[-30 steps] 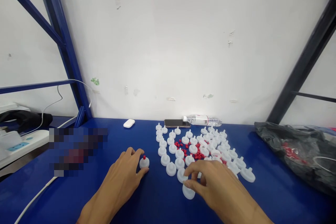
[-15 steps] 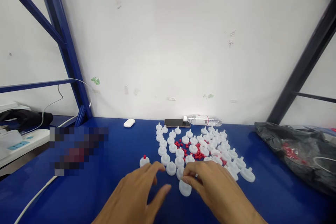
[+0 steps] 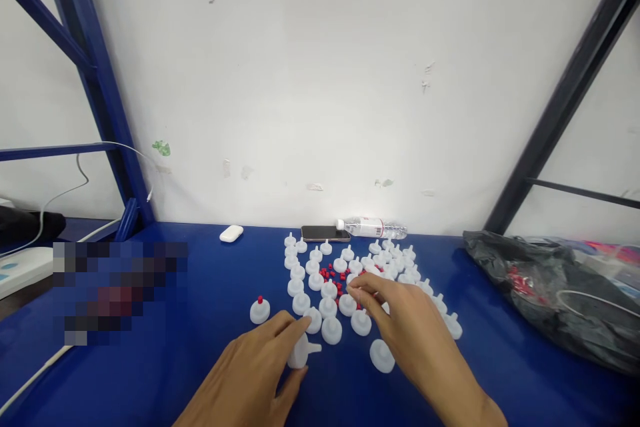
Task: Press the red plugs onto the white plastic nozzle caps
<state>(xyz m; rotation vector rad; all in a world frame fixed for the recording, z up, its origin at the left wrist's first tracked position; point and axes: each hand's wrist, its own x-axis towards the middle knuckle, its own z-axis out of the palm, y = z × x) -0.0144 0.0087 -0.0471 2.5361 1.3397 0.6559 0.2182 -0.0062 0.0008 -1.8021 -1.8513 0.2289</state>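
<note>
My left hand (image 3: 257, 370) grips a translucent white nozzle cap (image 3: 299, 352) between thumb and fingers; the cap lies on its side, spout pointing right. My right hand (image 3: 410, 317) is over the small red caps (image 3: 340, 277), its thumb and fingertips close together; what they hold, if anything, I cannot make out. A separate nozzle cap (image 3: 383, 355) stands just under my right wrist. To the left, a nozzle cap with a red tip (image 3: 259, 311) stands upright by itself. Several more white nozzle caps (image 3: 331, 330) stand spout up around the red pieces, some hidden behind my right hand.
Along the wall lie a white case (image 3: 231, 233), a dark phone (image 3: 325, 234) and a clear bottle (image 3: 373, 227). A black plastic bag (image 3: 500, 280) with red pieces is at the right. A white power strip (image 3: 25, 267) and a cable (image 3: 37, 373) are at the left.
My left hand moved from the red-tipped cap to the right and took hold of a white nozzle cap, now tipped sideways. My right hand let go of that cap and moved up over the red pieces.
</note>
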